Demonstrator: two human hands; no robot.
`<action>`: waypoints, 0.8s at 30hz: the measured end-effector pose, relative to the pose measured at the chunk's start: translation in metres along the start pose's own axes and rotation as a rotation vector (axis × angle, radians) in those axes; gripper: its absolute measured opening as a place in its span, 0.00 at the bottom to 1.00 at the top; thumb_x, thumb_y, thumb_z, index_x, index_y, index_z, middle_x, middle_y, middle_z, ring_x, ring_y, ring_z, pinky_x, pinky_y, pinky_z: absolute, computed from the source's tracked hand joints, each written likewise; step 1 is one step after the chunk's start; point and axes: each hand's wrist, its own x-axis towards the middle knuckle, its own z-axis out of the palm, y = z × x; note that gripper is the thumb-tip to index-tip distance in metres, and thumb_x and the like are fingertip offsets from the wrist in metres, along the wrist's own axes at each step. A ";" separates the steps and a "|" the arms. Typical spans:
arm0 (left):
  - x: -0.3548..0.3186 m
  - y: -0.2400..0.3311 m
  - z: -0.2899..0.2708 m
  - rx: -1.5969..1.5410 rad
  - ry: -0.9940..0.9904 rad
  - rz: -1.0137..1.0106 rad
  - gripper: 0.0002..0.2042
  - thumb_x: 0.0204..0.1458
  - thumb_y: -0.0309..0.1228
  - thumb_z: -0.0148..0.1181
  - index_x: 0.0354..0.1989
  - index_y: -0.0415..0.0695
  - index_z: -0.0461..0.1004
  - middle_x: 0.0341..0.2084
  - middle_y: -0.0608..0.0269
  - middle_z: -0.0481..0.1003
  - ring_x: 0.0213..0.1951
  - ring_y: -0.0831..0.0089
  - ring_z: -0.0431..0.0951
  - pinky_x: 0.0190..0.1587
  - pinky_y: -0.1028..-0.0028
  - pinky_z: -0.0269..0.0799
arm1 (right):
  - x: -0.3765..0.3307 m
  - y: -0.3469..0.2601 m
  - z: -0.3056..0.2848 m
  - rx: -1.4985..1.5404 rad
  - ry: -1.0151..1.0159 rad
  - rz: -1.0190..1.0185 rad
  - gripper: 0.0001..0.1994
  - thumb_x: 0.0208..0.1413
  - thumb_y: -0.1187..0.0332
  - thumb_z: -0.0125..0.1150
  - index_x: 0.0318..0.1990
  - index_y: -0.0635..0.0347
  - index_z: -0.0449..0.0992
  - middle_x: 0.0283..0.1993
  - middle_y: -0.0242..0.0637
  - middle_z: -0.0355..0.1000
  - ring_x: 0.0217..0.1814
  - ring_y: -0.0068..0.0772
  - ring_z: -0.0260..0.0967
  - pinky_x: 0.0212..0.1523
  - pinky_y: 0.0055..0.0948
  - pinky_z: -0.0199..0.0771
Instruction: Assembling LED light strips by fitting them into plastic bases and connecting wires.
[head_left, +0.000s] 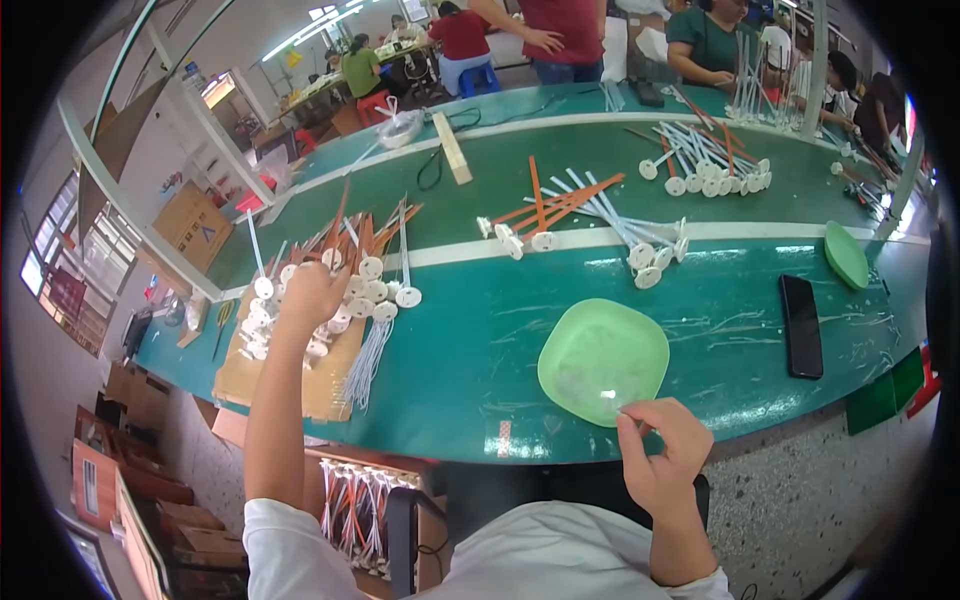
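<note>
While both hands work at the near edge
Right hand (pixel 665 455): fingers pinching a tiny piece beside green plate (pixel 603 360)
Left hand (pixel 310 295): far left, fingers closed on white disc-ended rods (pixel 360 295)
Next, likely: pull one rod free

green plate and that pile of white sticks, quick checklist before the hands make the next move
1. Left hand on the pile of white disc-ended sticks: ok, it rests on the pile.
2. One stick actually gripped: cannot tell, the fingers hide it.
3. Right hand at the green plate: ok, fingertips pinched at its near rim.
4. Something small in that pinch: cannot tell, too small.
5. Plate flat on the green table: ok.
6. Black phone away from both hands: ok, it lies to the right of the plate.
</note>
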 end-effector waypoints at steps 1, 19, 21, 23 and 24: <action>0.000 -0.001 -0.001 0.058 -0.025 -0.022 0.25 0.56 0.49 0.54 0.30 0.34 0.76 0.25 0.38 0.77 0.32 0.42 0.79 0.35 0.54 0.74 | 0.007 0.003 -0.001 -0.008 0.008 -0.009 0.05 0.46 0.81 0.66 0.31 0.65 0.78 0.29 0.39 0.77 0.25 0.33 0.73 0.22 0.24 0.71; -0.161 0.182 -0.022 -0.991 0.118 0.023 0.07 0.50 0.26 0.67 0.34 0.36 0.77 0.18 0.61 0.76 0.19 0.79 0.73 0.24 0.79 0.68 | 0.190 0.130 0.123 -0.534 -0.701 -0.063 0.12 0.48 0.75 0.65 0.43 0.59 0.79 0.40 0.47 0.77 0.45 0.48 0.74 0.47 0.41 0.74; -0.150 0.193 -0.017 -1.006 0.251 0.079 0.07 0.50 0.23 0.67 0.35 0.35 0.77 0.21 0.61 0.78 0.23 0.79 0.77 0.27 0.80 0.72 | 0.172 0.111 0.106 -0.377 -0.430 -0.334 0.12 0.50 0.76 0.63 0.43 0.59 0.79 0.39 0.45 0.77 0.43 0.48 0.75 0.43 0.43 0.74; -0.139 0.209 -0.017 -1.038 0.246 0.090 0.09 0.51 0.24 0.66 0.39 0.32 0.78 0.24 0.57 0.80 0.26 0.76 0.80 0.29 0.79 0.74 | 0.150 0.081 0.086 -0.345 -0.414 -0.395 0.11 0.50 0.76 0.63 0.43 0.59 0.79 0.38 0.44 0.77 0.41 0.47 0.75 0.41 0.43 0.74; -0.133 0.216 -0.013 -1.074 0.268 0.066 0.12 0.52 0.24 0.66 0.43 0.31 0.77 0.27 0.53 0.80 0.28 0.75 0.81 0.31 0.78 0.76 | 0.140 0.064 0.077 -0.306 -0.382 -0.460 0.11 0.50 0.76 0.62 0.42 0.59 0.79 0.37 0.43 0.77 0.39 0.47 0.75 0.39 0.43 0.74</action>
